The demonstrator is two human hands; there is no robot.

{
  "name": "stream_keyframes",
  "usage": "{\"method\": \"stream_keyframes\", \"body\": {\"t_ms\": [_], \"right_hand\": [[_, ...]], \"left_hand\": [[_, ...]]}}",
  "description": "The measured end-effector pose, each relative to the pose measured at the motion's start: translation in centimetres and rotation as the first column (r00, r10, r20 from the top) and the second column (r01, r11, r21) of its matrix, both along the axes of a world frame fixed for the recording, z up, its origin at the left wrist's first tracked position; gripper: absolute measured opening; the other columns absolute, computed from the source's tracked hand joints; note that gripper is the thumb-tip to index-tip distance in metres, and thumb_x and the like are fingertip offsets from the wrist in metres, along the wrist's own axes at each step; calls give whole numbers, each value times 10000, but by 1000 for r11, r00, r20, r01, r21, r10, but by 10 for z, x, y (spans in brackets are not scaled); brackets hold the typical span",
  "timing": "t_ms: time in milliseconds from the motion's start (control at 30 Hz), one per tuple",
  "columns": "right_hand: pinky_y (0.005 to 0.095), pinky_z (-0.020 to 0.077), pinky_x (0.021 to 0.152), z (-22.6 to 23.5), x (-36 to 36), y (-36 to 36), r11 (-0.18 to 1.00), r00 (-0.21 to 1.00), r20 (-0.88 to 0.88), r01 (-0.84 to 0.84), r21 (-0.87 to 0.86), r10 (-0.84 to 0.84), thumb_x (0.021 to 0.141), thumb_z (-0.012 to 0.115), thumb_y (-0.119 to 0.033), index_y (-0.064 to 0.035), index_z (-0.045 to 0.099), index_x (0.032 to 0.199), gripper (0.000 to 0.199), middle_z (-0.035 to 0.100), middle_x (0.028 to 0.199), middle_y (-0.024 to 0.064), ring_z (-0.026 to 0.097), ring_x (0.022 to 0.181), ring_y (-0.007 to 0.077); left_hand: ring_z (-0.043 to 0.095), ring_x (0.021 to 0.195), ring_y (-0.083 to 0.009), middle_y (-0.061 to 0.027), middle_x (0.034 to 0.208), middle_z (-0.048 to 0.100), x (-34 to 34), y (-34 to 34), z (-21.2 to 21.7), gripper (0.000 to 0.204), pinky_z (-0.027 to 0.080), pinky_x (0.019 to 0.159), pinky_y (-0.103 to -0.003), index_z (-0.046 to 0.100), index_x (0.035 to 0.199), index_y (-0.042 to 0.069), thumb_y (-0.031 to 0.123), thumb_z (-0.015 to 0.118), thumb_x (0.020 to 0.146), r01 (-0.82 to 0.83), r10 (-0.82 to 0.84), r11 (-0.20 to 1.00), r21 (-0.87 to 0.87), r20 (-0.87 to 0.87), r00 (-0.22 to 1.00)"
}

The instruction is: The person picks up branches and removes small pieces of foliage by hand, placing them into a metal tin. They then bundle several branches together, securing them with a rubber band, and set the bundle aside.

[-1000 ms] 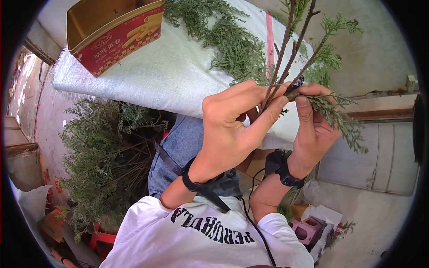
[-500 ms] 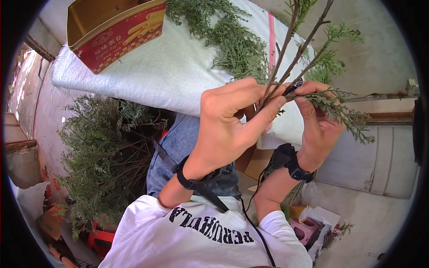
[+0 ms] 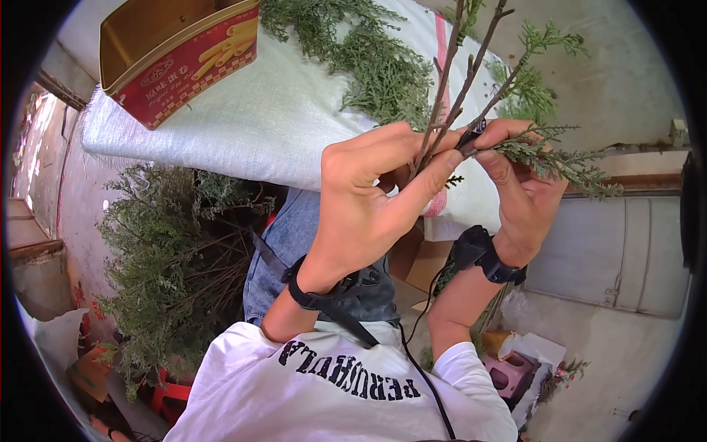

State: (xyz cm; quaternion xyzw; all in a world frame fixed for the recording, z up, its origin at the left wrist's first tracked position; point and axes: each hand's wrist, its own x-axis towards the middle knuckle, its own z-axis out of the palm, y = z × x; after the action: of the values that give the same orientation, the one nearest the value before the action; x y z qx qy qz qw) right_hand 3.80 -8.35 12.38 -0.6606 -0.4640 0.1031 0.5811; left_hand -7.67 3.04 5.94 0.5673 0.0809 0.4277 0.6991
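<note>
My left hand [image 3: 364,195] pinches the bare brown stems of a forked conifer branch [image 3: 477,68] between thumb and fingers. The stems rise past the top of the view, with green tips on some of them. Close against it, my right hand [image 3: 524,195] is closed on a small leafy conifer sprig [image 3: 571,163], its cut end meeting the stems at the left fingertips. A short black band [image 3: 477,130] with pale marks shows at this joint; whether it is tape, I cannot tell. Both hands are raised over the near edge of a white woven sheet [image 3: 243,140].
An open red and gold tin [image 3: 180,70] stands on the sheet at the far left. Cut conifer sprigs [image 3: 383,70] lie beside it. A large pile of conifer branches [image 3: 169,258] fills the left side by my legs. A pink object [image 3: 509,376] sits at lower right.
Both hands keep their grip while the branch shifts slightly left in view. The right hand's sprig has swung up to lie flatter, and the right wrist has moved slightly right.
</note>
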Motion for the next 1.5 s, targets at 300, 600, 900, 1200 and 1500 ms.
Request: {"method": "stream_keyframes", "body": {"t_ms": [300,600,900,1200,1500], "right_hand": [[286,531,833,-32,-10,7,980,993,-56,109,166,-101,886,752,20,49,674,1043,178,694,1020,110,659,909,151],[293,524,857,-60,-14,21,912,994,-14,102,398,-105,926,727,-21,49,646,1051,165,683,1069,148,648,963,174],[307,510,881,-61,-30,27,899,969,12,226,374,-249,951,697,-31,36,622,1057,146,669,1114,163,641,991,184],[288,519,852,-55,-25,22,931,951,131,238,275,-281,1011,628,-84,17,590,1093,136,664,1104,128,638,940,151],[396,502,973,-58,-22,15,923,913,-401,84,375,79,1021,622,-136,34,606,1147,212,677,1133,182,647,1060,235]], "left_hand": [[587,596,-47,-38,802,686,3,4,-14,226,440,467,-186,745,1112,-44,76,746,920,27,-28,1000,-9,-23,999],[483,571,-22,-27,737,654,7,-3,-16,209,336,483,-213,763,1077,-38,79,761,903,129,-112,950,-286,76,991],[604,594,-56,-56,735,685,8,-2,-18,241,467,459,-191,733,1136,-44,112,729,952,128,-120,957,-259,47,992],[459,561,-14,-11,694,646,9,-10,-15,213,309,470,-214,767,1090,-23,81,759,904,26,-23,962,-273,15,1000],[481,528,-37,-8,671,626,4,-13,-7,218,312,454,-220,778,1058,-8,35,775,844,-121,124,983,-138,19,992]]}}
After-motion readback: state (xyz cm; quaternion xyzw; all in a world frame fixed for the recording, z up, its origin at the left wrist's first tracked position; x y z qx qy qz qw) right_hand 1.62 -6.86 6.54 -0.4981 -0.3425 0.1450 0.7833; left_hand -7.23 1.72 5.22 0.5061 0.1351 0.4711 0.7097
